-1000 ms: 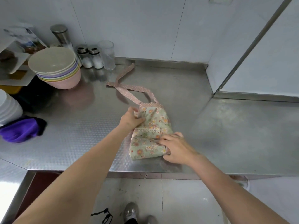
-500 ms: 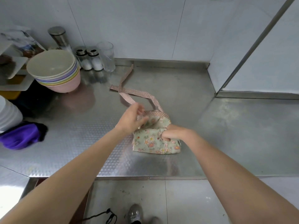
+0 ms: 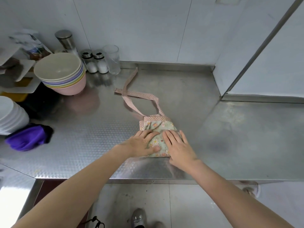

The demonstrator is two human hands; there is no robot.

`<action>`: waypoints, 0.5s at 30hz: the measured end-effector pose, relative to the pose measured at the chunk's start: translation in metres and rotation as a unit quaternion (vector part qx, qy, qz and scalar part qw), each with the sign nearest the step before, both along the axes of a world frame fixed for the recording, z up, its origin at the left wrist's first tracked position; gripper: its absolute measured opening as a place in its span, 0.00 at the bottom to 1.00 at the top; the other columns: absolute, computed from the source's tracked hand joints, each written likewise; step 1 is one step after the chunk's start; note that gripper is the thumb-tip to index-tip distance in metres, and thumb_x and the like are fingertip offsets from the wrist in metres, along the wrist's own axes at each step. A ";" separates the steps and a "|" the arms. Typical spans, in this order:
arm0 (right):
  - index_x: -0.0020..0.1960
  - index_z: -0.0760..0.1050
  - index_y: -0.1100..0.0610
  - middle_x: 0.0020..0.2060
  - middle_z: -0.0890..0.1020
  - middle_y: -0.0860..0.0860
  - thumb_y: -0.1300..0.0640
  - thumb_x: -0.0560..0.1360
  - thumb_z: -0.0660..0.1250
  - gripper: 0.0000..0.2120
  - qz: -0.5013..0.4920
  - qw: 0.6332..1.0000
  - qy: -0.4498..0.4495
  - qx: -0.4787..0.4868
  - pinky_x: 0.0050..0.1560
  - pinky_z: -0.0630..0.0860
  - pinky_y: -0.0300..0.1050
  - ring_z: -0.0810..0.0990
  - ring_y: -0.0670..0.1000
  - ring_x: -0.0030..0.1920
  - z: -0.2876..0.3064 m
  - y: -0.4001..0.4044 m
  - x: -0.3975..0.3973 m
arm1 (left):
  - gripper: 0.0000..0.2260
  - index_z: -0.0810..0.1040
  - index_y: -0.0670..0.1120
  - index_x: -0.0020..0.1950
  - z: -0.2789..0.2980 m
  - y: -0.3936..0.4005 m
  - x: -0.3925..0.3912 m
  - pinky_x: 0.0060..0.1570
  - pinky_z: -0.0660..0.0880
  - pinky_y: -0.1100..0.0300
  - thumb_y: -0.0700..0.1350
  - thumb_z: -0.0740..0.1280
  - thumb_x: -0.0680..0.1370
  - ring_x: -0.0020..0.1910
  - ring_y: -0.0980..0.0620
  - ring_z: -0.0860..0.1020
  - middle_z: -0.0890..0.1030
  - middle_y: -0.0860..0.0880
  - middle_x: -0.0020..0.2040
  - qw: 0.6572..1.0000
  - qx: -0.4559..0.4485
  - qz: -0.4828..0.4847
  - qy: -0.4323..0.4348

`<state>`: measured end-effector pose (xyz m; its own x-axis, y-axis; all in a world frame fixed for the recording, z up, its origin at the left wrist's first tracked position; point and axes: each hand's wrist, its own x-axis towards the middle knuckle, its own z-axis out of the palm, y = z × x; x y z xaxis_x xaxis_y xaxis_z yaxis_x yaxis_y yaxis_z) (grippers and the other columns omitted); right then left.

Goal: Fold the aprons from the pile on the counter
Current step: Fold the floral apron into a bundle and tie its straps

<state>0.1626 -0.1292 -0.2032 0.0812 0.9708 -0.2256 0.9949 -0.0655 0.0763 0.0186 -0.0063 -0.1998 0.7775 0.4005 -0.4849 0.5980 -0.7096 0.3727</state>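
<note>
Near the front edge of the steel counter [image 3: 213, 145], about midway along it, the floral apron [image 3: 157, 129] lies folded into a small packet. Left hand [image 3: 139, 144] and right hand [image 3: 176, 145] rest flat on it side by side, fingers straight, palms down, almost touching; neither grips the cloth. Pink dotted ties [image 3: 131, 94] trail loose from the packet's far side toward the back edge, crossing each other on the bare steel.

Step in hand, as judged: pressing the last fold flat. Body of the apron looks done; ties not yet tucked.

Next move likely calls for gathering the ties and laying or wrapping them on the packet while one hand keeps the folds from springing open. The cloth is thin and limp, so it may slip on the smooth metal.

No other aprons or pile visible in this view; cannot tell how many remain.

Back left corner: stack of bowls [image 3: 61, 74], two salt shakers [image 3: 97, 63], a clear glass [image 3: 112, 59], a steel canister [image 3: 65, 40]. Purple cloth [image 3: 26, 139] near the left edge.

Writing: none legible. A printed packet at far left is too blurred to read.
</note>
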 end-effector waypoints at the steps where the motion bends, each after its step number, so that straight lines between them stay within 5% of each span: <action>1: 0.76 0.47 0.63 0.75 0.54 0.57 0.57 0.73 0.64 0.38 -0.013 1.000 -0.009 -0.009 0.75 0.46 0.58 0.51 0.55 0.76 0.002 0.004 -0.002 | 0.27 0.50 0.58 0.75 0.002 0.001 0.001 0.73 0.53 0.46 0.64 0.51 0.78 0.74 0.48 0.50 0.52 0.53 0.76 0.999 -0.022 0.036 -0.008; 2: 0.76 0.47 0.63 0.75 0.54 0.57 0.62 0.74 0.61 0.36 -0.013 1.000 -0.003 -0.012 0.75 0.45 0.58 0.51 0.55 0.76 0.001 0.006 -0.002 | 0.25 0.53 0.59 0.75 0.001 0.003 0.003 0.72 0.54 0.46 0.63 0.51 0.78 0.74 0.46 0.52 0.54 0.52 0.75 0.997 -0.023 0.072 -0.021; 6: 0.63 0.74 0.62 0.59 0.78 0.55 0.59 0.61 0.74 0.31 0.033 0.997 -0.003 0.063 0.64 0.69 0.57 0.76 0.56 0.61 -0.003 0.002 -0.001 | 0.21 0.58 0.57 0.74 -0.003 0.003 0.009 0.69 0.51 0.54 0.55 0.53 0.81 0.69 0.46 0.61 0.62 0.46 0.70 0.988 0.040 0.125 -0.084; 9: 0.61 0.73 0.60 0.58 0.76 0.55 0.58 0.71 0.63 0.19 0.029 0.995 0.085 -0.033 0.61 0.67 0.48 0.73 0.56 0.61 0.015 0.009 0.001 | 0.18 0.68 0.49 0.70 -0.003 0.001 0.013 0.65 0.59 0.57 0.50 0.56 0.81 0.67 0.45 0.67 0.70 0.43 0.66 0.976 -0.003 0.186 -0.115; 12: 0.46 0.76 0.59 0.45 0.80 0.59 0.59 0.70 0.63 0.06 -0.047 0.977 0.173 -0.112 0.41 0.73 0.43 0.79 0.59 0.47 0.032 0.034 0.011 | 0.17 0.76 0.45 0.63 0.010 0.006 0.012 0.60 0.67 0.59 0.51 0.57 0.81 0.63 0.44 0.73 0.76 0.44 0.63 0.953 -0.078 0.272 -0.111; 15: 0.33 0.66 0.57 0.29 0.70 0.53 0.64 0.67 0.63 0.08 -0.149 0.939 0.232 -0.205 0.28 0.60 0.40 0.68 0.52 0.30 0.044 0.056 0.024 | 0.23 0.74 0.45 0.65 0.026 0.015 0.001 0.62 0.69 0.58 0.58 0.61 0.77 0.60 0.49 0.75 0.76 0.47 0.63 0.894 -0.288 0.330 -0.096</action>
